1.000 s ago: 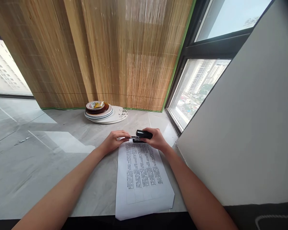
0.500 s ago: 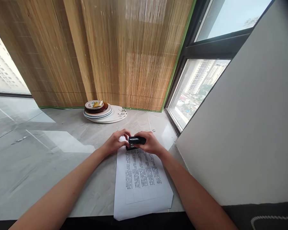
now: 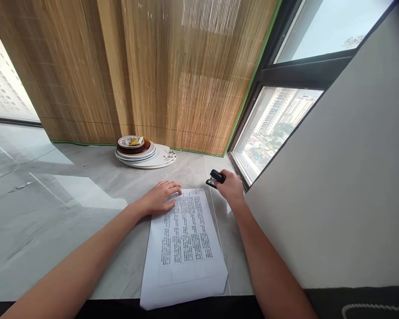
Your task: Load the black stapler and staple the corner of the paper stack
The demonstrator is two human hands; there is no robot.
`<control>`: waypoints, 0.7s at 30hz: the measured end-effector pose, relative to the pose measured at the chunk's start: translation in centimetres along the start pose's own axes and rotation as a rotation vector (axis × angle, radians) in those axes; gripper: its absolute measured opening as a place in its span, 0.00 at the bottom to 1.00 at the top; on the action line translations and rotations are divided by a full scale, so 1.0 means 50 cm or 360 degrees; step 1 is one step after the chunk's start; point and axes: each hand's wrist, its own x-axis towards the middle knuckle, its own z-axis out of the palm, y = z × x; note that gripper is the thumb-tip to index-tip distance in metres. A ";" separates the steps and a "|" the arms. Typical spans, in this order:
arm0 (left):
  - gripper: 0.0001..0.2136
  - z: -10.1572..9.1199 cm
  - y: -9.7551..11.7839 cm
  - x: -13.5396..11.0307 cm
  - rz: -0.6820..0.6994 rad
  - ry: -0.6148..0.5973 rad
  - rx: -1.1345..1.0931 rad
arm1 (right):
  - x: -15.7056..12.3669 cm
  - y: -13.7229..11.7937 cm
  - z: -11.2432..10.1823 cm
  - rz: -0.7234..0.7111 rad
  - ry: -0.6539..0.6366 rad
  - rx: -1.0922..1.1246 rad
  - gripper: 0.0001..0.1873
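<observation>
Printed paper sheets [image 3: 186, 239] lie on the grey marble-look surface in front of me, their near edge reaching past its front edge. My left hand [image 3: 161, 197] rests on their far left corner, fingers stretched out and holding nothing. A black stapler [image 3: 217, 178] is gripped in my right hand [image 3: 231, 188], to the right of the sheets' far end and apart from them. Its jaws stand apart, pointing left. My fingers hide the stapler's rear part.
Stacked plates [image 3: 136, 150] and a white oval platter [image 3: 164, 156] sit against a bamboo blind [image 3: 153, 79] at the back. A white wall [image 3: 335, 186] and a window [image 3: 262, 128] bound the right side. Small bits [image 3: 21, 187] lie at left.
My right hand has carried the stapler off the sheets' far edge to the right. My left hand has flattened onto the corner. The sheets appear shifted slightly left.
</observation>
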 end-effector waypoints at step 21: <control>0.38 0.022 0.046 0.001 0.0113 -0.0401 0.0208 | -0.018 -0.049 -0.005 -0.0432 -0.0833 0.0375 0.04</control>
